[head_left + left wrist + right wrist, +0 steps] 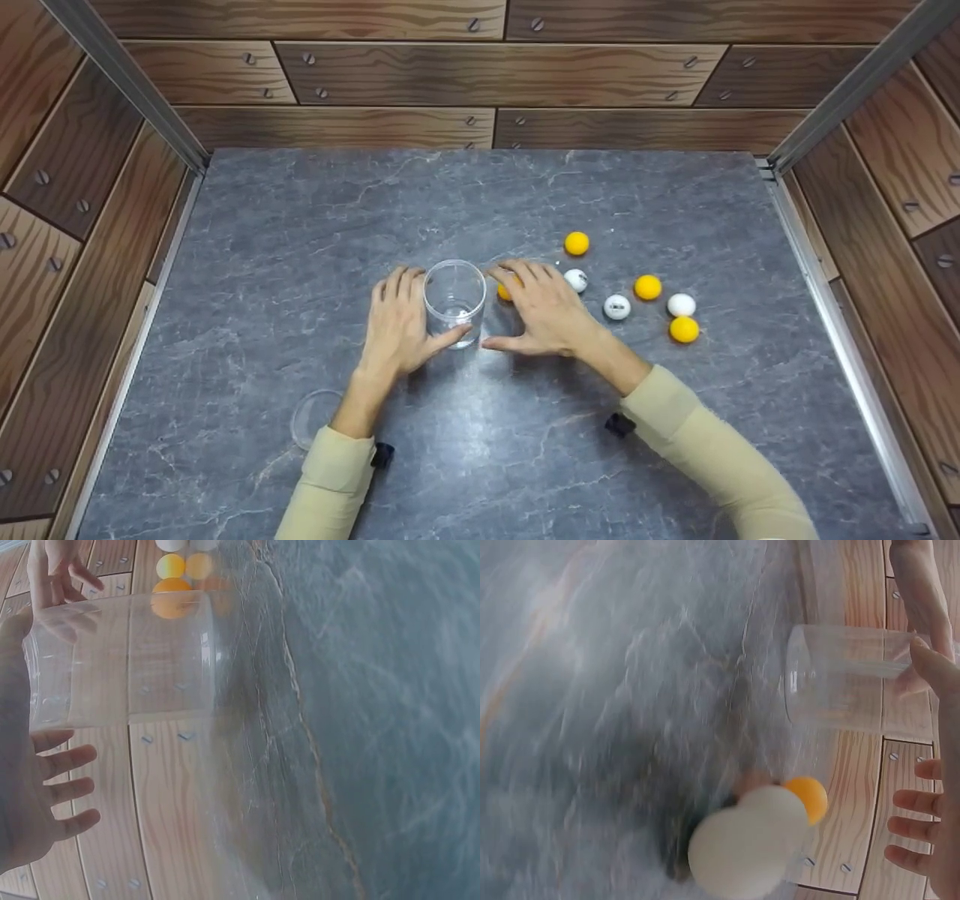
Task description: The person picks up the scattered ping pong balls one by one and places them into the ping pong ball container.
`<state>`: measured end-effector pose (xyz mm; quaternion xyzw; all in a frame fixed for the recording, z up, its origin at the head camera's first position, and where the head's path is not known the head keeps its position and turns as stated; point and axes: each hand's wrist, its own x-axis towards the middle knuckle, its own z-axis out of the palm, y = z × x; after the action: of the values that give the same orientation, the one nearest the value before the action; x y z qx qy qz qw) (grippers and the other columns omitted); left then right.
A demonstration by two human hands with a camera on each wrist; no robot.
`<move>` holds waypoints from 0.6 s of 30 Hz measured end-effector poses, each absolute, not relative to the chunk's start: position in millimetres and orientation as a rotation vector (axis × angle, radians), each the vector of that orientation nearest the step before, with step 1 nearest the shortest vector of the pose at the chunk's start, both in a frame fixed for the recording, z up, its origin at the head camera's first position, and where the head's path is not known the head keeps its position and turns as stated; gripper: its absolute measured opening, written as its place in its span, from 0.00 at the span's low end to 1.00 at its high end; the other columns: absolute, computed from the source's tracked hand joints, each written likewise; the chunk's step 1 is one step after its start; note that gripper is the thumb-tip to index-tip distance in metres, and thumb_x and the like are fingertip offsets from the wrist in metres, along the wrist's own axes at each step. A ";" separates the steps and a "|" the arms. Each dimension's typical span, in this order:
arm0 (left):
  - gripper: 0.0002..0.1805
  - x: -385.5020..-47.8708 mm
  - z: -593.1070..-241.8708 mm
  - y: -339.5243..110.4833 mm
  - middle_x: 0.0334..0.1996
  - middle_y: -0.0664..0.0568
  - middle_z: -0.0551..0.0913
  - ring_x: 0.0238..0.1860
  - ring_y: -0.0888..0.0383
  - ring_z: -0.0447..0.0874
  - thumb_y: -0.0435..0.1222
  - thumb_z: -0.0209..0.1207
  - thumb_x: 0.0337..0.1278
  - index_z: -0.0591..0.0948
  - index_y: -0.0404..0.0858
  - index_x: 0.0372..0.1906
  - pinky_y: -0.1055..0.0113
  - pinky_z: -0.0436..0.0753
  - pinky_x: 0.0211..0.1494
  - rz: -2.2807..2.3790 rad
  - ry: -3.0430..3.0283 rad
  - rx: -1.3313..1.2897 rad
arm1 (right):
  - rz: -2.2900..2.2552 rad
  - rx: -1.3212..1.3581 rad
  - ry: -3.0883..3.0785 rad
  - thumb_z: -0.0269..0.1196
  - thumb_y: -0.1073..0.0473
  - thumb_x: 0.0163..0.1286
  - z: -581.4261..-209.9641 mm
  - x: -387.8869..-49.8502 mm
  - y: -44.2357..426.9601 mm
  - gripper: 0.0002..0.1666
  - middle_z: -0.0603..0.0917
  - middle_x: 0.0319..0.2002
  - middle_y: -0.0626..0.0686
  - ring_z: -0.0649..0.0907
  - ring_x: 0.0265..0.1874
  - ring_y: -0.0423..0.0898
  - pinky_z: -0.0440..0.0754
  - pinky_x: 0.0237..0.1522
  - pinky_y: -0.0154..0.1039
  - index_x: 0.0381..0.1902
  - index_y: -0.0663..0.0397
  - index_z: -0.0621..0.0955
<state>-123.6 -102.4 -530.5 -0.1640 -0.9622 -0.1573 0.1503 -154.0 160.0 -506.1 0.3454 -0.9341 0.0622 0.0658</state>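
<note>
A clear plastic cup stands upright on the table, its open rim facing up. My left hand is at its left side, fingers extended and thumb across its near side; whether it touches the cup I cannot tell. On the right, my right hand is spread, thumb and fingers apart, beside the cup with a gap between them. An orange ball is partly hidden beneath the right fingers. The left wrist view shows the cup beside the left fingers, which look loosely straight.
Right of the right hand lie several loose balls, among them an orange ball and a white ball. A clear round lid lies partly under the left forearm. Wood-patterned walls border the grey marbled table.
</note>
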 end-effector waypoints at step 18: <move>0.58 -123.9 -530.8 -103.7 0.64 0.38 0.79 0.71 0.38 0.75 0.76 0.57 0.51 0.73 0.31 0.69 0.40 0.73 0.72 -0.432 -2.770 -0.475 | 0.279 1.072 -2.785 0.64 0.18 0.59 -512.0 -174.4 179.6 0.60 0.78 0.70 0.57 0.79 0.68 0.58 0.75 0.71 0.59 0.77 0.50 0.70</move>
<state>-123.9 -103.7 -530.8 -0.1652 -0.9634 -0.1502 0.1483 -174.4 179.6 -512.0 0.3567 -0.9268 0.0927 0.0722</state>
